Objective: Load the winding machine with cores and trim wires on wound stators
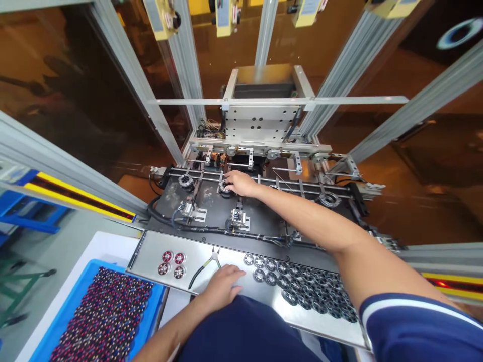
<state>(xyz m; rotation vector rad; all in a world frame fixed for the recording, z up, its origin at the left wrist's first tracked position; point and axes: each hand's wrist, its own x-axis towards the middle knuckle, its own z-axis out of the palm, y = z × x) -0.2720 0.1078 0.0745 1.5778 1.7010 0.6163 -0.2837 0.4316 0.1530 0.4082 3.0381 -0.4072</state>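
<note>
The right hand (240,183) curls its fingers over a ring-shaped part (225,190) on the machine bed (217,208) — gripped or not, I can't tell. Likely stiff, fairly light, best held by its rim. The left hand (222,287) lies loosely open — by the pliers (215,255).

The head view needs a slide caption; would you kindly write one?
Right hand at a round part on the machine; left hand over the metal shelf, by the pliers.
</note>
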